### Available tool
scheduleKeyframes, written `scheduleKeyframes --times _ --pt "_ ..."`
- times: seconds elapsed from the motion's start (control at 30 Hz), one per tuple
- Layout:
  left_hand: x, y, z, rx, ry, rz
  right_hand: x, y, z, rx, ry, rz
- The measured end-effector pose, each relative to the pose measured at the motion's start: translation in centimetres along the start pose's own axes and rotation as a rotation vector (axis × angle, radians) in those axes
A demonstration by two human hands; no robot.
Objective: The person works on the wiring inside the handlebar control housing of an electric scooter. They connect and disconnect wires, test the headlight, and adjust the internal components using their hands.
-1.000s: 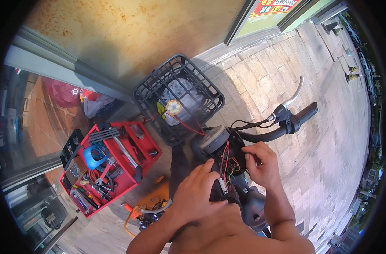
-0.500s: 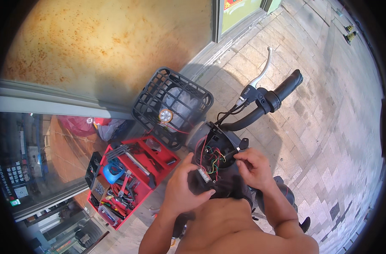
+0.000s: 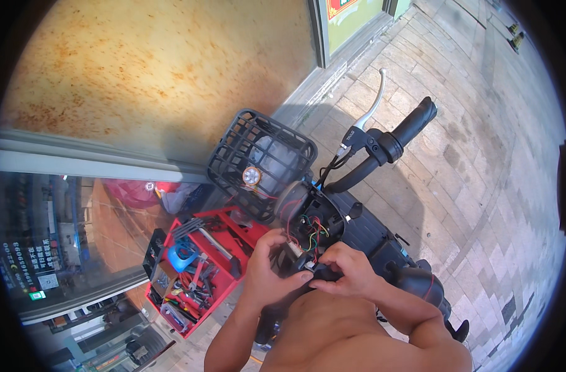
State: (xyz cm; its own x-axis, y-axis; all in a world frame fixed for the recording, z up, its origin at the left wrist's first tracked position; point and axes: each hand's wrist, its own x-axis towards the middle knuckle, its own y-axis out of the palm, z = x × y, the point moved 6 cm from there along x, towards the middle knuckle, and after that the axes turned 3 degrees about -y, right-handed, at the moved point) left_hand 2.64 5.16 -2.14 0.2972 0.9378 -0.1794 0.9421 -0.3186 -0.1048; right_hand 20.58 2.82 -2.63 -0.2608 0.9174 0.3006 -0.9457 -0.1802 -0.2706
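The left hand (image 3: 267, 273) holds a small black part (image 3: 302, 258) bearing pale connectors, its thumb on the near side and its fingers curled around the left, leaving a broad gap between them. The right hand (image 3: 350, 271) meets the part's right end with thumb and forefinger drawn narrow; whether they pinch the part or a wire, I cannot tell. The part sits just in front of the person's torso, at the near edge of an open black headlamp housing (image 3: 332, 214), which holds a tangle of red, green, yellow and white wires (image 3: 315, 230). A key (image 3: 355, 211) stands at the housing's right side, and to the far right extend the handlebar grip (image 3: 413, 122) and a silver brake lever (image 3: 376, 102). Beyond the housing, to the far left, a dark plastic basket (image 3: 281, 127) contains a clear plastic bag (image 3: 274, 155) and a round LED lamp (image 3: 252, 176). Left of the hands, a red toolbox (image 3: 216, 302) lies open, filled with a blue plastic item (image 3: 182, 255), a long metal-shafted tool (image 3: 214, 243), a jumble of hand tools and, in its near corner, a clear plastic case (image 3: 173, 315). Farther left, a dark red bag (image 3: 131, 192) shows through the glass.
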Motion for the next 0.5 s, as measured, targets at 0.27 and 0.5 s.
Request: scheduleKeyframes --times 0.27,0.5 --pt "1.5 0.6 -2.8 0.250 0.003 -0.082 0.6 -0.8 -0.2 0.014 0.129 -0.141" --pt "3.9 1.1 -4.2 -0.096 0.015 -0.097 0.6 -1.7 -3.4 0.714 0.406 -0.407"
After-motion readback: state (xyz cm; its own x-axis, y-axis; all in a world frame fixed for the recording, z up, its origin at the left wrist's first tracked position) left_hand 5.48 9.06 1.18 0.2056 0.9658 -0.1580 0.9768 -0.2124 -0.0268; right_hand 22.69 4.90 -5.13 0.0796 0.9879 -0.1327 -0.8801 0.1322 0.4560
